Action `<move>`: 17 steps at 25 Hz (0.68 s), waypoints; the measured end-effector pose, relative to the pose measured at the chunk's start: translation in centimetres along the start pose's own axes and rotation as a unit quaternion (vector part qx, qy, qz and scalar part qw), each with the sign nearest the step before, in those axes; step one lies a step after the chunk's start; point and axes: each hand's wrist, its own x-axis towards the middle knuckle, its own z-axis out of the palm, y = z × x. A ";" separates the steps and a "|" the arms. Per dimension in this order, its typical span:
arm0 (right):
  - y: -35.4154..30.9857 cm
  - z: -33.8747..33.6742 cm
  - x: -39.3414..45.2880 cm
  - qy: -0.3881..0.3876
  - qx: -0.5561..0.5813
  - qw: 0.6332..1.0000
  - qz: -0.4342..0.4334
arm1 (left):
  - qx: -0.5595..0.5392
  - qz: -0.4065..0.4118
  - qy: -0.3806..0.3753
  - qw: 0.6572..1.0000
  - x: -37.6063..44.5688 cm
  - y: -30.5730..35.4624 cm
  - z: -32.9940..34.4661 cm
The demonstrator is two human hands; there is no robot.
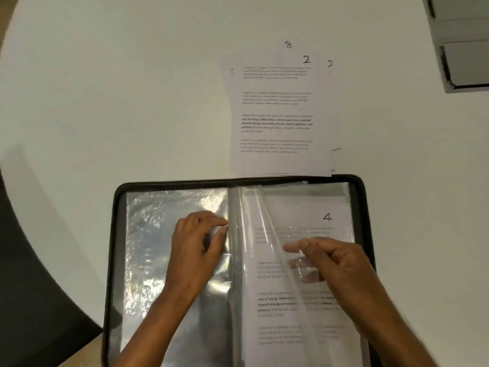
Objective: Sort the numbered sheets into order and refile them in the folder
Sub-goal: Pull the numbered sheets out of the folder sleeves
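Folder [366,207] open on desk [105,88]; right hand [328,258] pinches a clear sleeve [267,221], left hand [198,242] pinches another; sleeve may tear if yanked.

A round white table [132,88] with a smooth matte top fills most of the view, its curved edge sweeping down the left side. Beyond that edge lies a dark, near-black area [31,274], too dim to tell what it is, and a small patch of pale wood-toned floor [87,352] shows at the bottom left. At the top right corner sits a grey, boxy object with dark edges [463,49], blurred. Soft, even light falls across the tabletop.
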 end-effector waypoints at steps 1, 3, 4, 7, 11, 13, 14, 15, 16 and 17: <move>-0.6 1.1 -0.1 -0.017 -0.001 1.000 -0.008 | -0.020 -0.003 -0.013 1.000 -0.6 -0.2 -0.3; -1.2 3.5 -0.3 -0.050 0.001 0.998 -0.031 | -0.105 -0.049 -0.030 0.993 -1.7 -0.2 -1.2; -1.3 4.9 -0.3 -0.064 0.001 0.997 -0.045 | -0.167 -0.085 -0.036 0.982 -2.2 -0.1 -1.7; -1.2 8.9 -0.2 -0.102 0.003 0.992 -0.070 | -0.304 -0.171 -0.028 0.937 -3.6 -0.7 -3.4; -1.0 13.5 0.7 -0.154 0.038 0.985 -0.074 | -0.375 -0.261 -0.004 0.889 -5.0 -3.3 -5.8; -0.7 15.6 1.4 -0.173 0.039 0.981 -0.075 | -0.400 -0.292 -0.007 0.869 -5.6 -5.0 -7.2; -0.4 16.5 1.8 -0.168 0.012 0.982 -0.084 | -0.400 -0.298 -0.009 0.867 -5.9 -5.6 -7.7; 0.0 17.2 2.2 -0.160 -0.029 0.982 -0.094 | -0.395 -0.303 -0.012 0.867 -6.2 -6.2 -8.3; 0.5 17.7 2.5 -0.155 -0.072 0.980 -0.098 | -0.389 -0.309 -0.017 0.867 -6.4 -6.6 -8.6; 0.8 18.2 2.7 -0.152 -0.107 0.978 -0.097 | -0.380 -0.313 -0.022 0.870 -6.7 -6.8 -8.9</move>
